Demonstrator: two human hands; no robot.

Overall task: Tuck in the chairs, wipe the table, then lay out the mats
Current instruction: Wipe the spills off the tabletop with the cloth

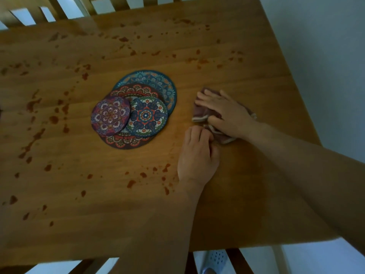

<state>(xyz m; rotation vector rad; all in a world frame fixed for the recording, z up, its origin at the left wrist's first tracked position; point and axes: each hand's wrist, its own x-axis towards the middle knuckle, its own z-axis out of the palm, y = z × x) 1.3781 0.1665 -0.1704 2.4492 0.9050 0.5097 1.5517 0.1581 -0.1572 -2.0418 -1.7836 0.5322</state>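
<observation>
A wooden table (59,224) fills the view, speckled with reddish stains. Near its middle lies an overlapping pile of round patterned mats: a teal one (158,81) at the back, a dark red one (126,142) under the others, a purple one (110,115) at front left, a blue-and-white one (147,115) at front right. To their right a crumpled maroon cloth (200,113) with a pale hem lies on the table. My right hand (227,113) presses flat on it. My left hand (197,155) pinches the cloth's near edge with curled fingers.
Slatted chair backs (59,10) stand against the table's far edge. Another chair's rails (240,260) show below the near edge, beside a pale slipper (214,260) on the floor. The table's right edge runs diagonally past my right forearm. Red stains are thickest on the left half.
</observation>
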